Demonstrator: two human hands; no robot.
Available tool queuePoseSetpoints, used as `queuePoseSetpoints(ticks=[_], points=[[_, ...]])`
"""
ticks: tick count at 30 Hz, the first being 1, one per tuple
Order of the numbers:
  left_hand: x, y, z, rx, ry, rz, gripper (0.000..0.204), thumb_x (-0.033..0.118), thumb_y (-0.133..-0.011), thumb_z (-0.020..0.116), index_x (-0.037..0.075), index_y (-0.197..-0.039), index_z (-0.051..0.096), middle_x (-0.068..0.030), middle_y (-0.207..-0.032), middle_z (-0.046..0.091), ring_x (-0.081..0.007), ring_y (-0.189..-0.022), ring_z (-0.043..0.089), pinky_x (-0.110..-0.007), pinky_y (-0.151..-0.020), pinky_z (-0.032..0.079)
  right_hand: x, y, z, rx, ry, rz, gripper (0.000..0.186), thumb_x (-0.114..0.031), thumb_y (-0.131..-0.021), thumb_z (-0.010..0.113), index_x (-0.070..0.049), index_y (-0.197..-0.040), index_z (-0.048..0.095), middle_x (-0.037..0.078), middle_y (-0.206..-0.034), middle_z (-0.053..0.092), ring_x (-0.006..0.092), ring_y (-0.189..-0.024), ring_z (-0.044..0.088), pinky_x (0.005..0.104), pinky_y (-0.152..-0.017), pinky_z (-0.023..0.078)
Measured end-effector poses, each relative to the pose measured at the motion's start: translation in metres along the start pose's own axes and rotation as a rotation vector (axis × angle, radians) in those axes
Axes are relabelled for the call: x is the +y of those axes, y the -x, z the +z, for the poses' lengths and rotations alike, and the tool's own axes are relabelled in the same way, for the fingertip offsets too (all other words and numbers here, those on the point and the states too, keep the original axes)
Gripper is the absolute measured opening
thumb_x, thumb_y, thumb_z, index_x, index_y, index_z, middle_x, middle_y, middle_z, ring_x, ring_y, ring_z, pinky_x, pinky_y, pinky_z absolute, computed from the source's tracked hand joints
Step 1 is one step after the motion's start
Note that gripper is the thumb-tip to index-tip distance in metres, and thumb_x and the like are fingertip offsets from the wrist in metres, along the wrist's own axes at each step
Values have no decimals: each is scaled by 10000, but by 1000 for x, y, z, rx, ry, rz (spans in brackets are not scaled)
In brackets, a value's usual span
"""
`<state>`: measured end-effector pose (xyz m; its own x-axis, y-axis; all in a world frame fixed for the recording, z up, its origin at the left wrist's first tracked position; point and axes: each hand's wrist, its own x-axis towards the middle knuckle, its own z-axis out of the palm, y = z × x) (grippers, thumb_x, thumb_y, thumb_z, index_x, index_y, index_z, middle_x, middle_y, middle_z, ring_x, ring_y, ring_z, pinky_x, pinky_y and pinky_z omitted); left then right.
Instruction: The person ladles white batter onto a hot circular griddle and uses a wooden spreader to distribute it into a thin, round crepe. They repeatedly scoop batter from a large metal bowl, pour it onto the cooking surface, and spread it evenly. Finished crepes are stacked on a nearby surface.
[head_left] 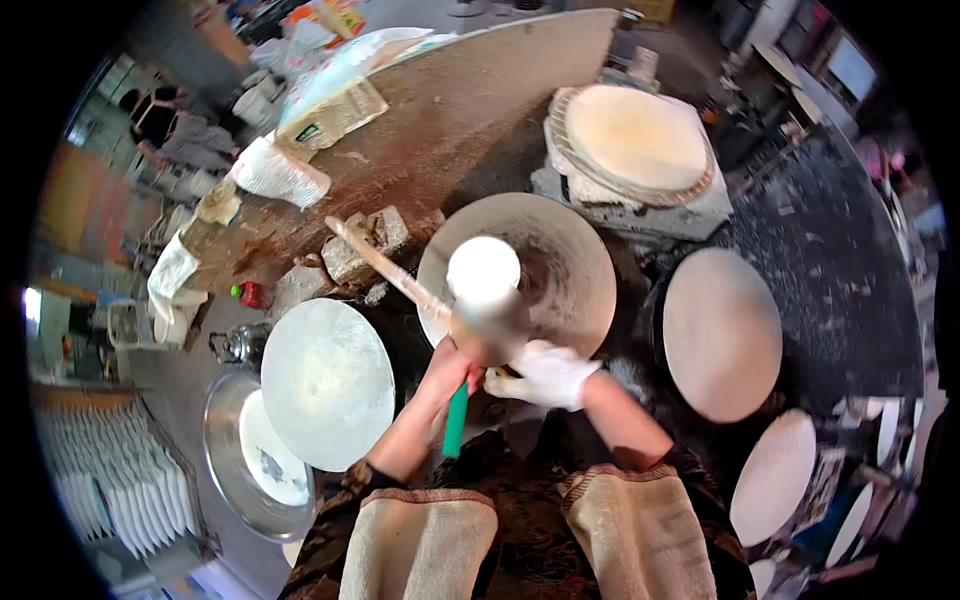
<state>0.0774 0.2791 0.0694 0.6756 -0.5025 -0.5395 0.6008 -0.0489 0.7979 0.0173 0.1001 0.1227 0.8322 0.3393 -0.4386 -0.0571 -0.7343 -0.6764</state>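
My bare left hand (pixel 452 372) is closed around a tool with a green handle (pixel 456 420), which sticks out below the fist. From the same spot a long wooden stick (pixel 385 265) slants up to the left; whether it joins the green handle is hidden. My right hand (pixel 555 377) wears a white glove and is close beside the left, its fingers pointing toward it and partly blurred. Just beyond the hands, a white round-topped piece (pixel 484 268) stands on a grey round wheel (pixel 585 275). A blurred grey patch covers its near side and whatever touches it there.
Pale round boards flank me, one on the left (pixel 328 385) over a metal basin (pixel 222 470), another on the right (pixel 722 335). A round board (pixel 635 135) sits on a block at the far right. A long curved brown panel (pixel 470 100) rises behind the wheel, with bricks (pixel 365 245) before it.
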Motion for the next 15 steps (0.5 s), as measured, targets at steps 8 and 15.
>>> queuePoseSetpoints(ticks=[8, 15], points=[[21, -56, 74, -431, 267, -450, 233, 426, -928, 503, 197, -968, 513, 94, -471, 304, -28, -338, 274, -204, -292, 189, 86, 21, 131, 1039, -1076, 494, 389, -353, -913, 480, -76, -1178, 547, 116, -767, 640, 214, -592, 568, 335, -531, 451], [-26, -113, 110, -446, 47, -341, 225, 379, -915, 540, 177, -1001, 496, 69, -490, 343, -57, -353, 319, -225, -307, 236, 75, 42, 164, 1106, -1583, 550, 383, -395, -900, 505, -34, -973, 611, 65, -669, 622, 125, -508, 507, 281, -418, 384]])
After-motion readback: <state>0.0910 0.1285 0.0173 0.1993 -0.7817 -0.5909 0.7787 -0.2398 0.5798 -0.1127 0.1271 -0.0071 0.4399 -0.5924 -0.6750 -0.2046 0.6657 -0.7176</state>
